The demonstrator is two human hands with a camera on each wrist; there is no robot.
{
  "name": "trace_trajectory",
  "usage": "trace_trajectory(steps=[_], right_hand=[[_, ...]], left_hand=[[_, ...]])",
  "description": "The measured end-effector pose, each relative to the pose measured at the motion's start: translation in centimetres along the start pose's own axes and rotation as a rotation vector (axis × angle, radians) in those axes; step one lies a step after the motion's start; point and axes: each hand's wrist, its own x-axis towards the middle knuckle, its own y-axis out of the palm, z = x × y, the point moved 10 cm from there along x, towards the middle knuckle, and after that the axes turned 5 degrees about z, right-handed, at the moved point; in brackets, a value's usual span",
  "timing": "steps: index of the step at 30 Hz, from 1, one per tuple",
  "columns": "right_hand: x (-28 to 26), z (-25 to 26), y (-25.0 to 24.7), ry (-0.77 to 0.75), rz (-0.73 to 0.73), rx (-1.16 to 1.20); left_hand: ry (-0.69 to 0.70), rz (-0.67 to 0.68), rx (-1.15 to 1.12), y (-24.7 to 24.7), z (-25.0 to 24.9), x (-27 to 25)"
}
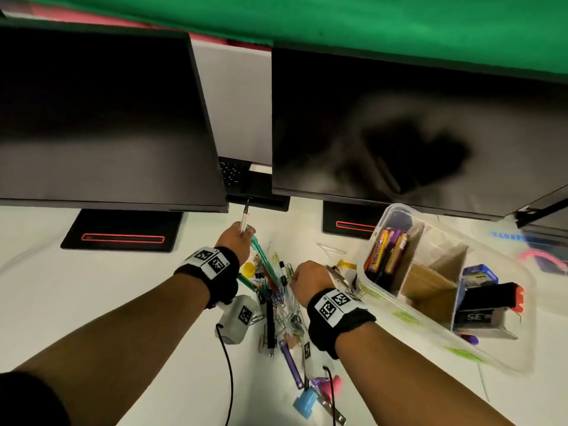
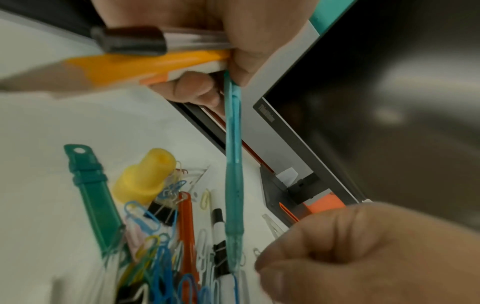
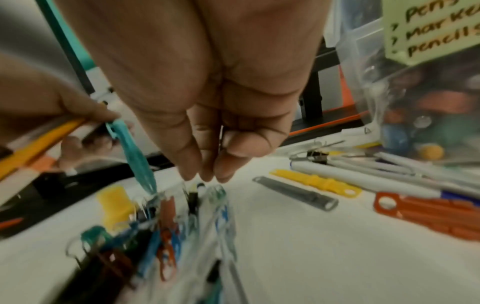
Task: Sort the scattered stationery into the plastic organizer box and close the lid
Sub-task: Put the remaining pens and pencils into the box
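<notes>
White tabletop [image 1: 153,287]. Black monitors [image 1: 101,118] under a green backdrop [image 1: 368,23]. Clear organizer box [image 1: 504,305] with brown dividers [image 1: 430,287] and a pale green handwritten label [image 3: 431,30]. Teal pen [image 2: 233,174], yellow pencil [image 2: 145,63], blue paper clips [image 2: 141,216], orange clip [image 3: 428,211]. Black-and-white checkered wristband tags [image 1: 333,304].

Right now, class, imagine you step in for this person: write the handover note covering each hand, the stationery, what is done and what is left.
Left hand: grips several pens, a teal pen dangling.
Right hand: fingers bunched above the clip pile; whether it holds anything is unclear.
Organizer box: open, to the right, markers already in one compartment.
Left: held pens, clips, remaining pieces, then the lid.
</notes>
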Motion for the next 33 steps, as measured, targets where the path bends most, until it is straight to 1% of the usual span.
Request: trace_trajectory(steps=[3, 6, 8, 10, 12, 14, 15, 18, 20, 22, 24, 26, 28, 31, 33], right_hand=[[0.9, 0.2, 1.6, -0.009, 0.043, -0.057], [1.3, -0.4, 2.2, 0.008, 0.063, -0.038], [1.3, -0.9, 1.8, 0.002, 0.053, -0.01], [1.0, -1.8, 0.8, 0.037, 0.021, 0.049], [0.7, -2.9, -0.3, 0.086, -0.019, 0.163], [0.3, -3.9, -1.3, 0.105, -0.047, 0.301], [0.1, -4.2, -1.7, 0.108, -0.055, 0.371], [-0.9, -5.1, -2.4, 0.099, -0.08, 0.534], [-1.5, -5.0, -2.0, 0.086, -0.044, 0.747], [-2.3, -4.1, -1.1, 0.067, 0.061, 1.037], [-3.5, -3.3, -1.4, 0.037, 0.114, 1.158], [-4.5, -2.7, -2.3, -0.006, 0.121, 1.188], [-5.4, -2.7, -3.5, -0.037, 0.088, 1.142], [-6.4, -3.6, -5.5, -0.051, 0.003, 0.993], [-7.0, -4.5, -7.1, -0.061, -0.075, 0.934]], left_hand=[[-0.044, 0.016, -0.125, 0.1, 0.7, 0.1], [-0.081, 0.062, -0.208, 0.7, 1.3, 0.4], [-0.082, 0.088, -0.214, 1.1, 0.9, 0.1], [-0.09, 0.101, -0.257, 1.2, 0.0, -0.8], [-0.099, 0.093, -0.249, 1.2, -0.2, -1.0], [-0.104, 0.07, -0.201, 1.1, -0.1, -1.0], [-0.116, 0.061, -0.219, 1.1, -0.1, -1.1], [-0.14, 0.097, -0.262, 2.2, -0.5, -1.6], [-0.147, 0.151, -0.285, 3.4, -1.1, -2.2], [-0.193, 0.225, -0.392, 4.9, -1.6, -3.0], [-0.241, 0.31, -0.466, 6.7, -2.2, -3.7], [-0.22, 0.369, -0.459, 8.0, -3.6, -4.3], [-0.18, 0.411, -0.377, 9.1, -5.1, -4.8], [-0.129, 0.444, -0.342, 10.5, -7.1, -5.6], [-0.09, 0.431, -0.321, 11.2, -8.5, -5.8]])
